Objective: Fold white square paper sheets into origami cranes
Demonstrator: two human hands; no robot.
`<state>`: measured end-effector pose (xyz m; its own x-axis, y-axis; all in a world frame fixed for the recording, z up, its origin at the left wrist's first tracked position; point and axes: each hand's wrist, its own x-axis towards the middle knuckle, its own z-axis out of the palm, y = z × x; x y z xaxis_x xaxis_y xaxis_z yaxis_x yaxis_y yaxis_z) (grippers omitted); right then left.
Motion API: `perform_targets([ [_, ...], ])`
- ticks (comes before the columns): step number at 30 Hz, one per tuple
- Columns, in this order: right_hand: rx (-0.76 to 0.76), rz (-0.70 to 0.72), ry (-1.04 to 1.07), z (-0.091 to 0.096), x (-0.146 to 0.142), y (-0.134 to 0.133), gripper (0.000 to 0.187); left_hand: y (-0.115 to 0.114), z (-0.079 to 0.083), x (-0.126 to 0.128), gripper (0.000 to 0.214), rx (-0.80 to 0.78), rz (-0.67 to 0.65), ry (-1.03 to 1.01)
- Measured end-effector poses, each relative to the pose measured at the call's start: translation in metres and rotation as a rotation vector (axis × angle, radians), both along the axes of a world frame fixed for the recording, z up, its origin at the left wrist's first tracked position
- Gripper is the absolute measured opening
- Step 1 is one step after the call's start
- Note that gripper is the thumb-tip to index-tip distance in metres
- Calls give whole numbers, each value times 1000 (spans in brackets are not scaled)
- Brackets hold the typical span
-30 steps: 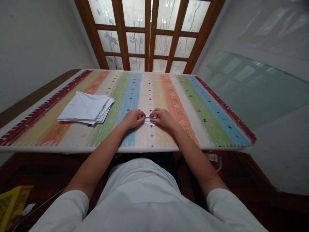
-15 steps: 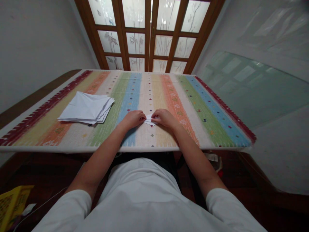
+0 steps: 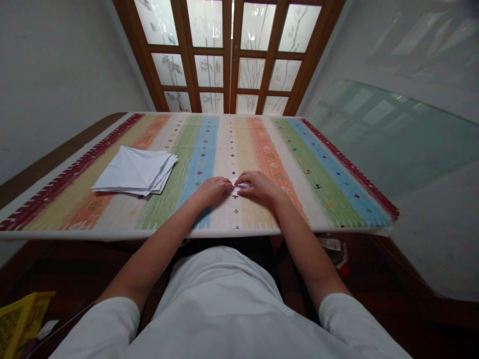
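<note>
A small folded piece of white paper (image 3: 235, 190) lies low over the striped tablecloth, near the table's front edge. My left hand (image 3: 217, 189) pinches its left side with bent fingers. From the right, my right hand (image 3: 256, 184) grips the same paper between thumb and fingers. The fingertips of both hands almost meet and cover much of the paper, so its exact folds are hidden. To the left of my hands rests a loose stack of white paper sheets (image 3: 134, 169), its edges uneven and the top sheet creased.
The table wears a striped, patterned tablecloth (image 3: 295, 174). Beyond it stand wooden doors with glass panes (image 3: 208, 70). A glass panel (image 3: 396, 134) is at the right wall. On the floor at lower left is a yellow plastic basket (image 3: 26, 319).
Both hands have come closer together around the folded paper, the left one shifting slightly right. Less of the paper shows now. The view has tilted a little; the stack stays put.
</note>
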<state>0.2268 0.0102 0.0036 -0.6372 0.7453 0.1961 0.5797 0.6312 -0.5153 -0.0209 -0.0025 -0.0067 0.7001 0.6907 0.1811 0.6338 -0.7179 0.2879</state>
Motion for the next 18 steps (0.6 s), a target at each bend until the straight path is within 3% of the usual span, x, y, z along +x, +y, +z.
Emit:
perform_targets([
  [5,-83,63,35,1,10,3,24,-7,4,-2,23,33,-60,-17],
  [8,-56,58,29,0,9,3,22,-10,5,-3,27,23,-61,-51],
  [11,-8,21,22,1,6,1,21,-8,2,-4,32,-4,-41,-86],
  [18,9,-58,78,4,-1,-2,30,-4,-2,1,19,25,107,-105],
])
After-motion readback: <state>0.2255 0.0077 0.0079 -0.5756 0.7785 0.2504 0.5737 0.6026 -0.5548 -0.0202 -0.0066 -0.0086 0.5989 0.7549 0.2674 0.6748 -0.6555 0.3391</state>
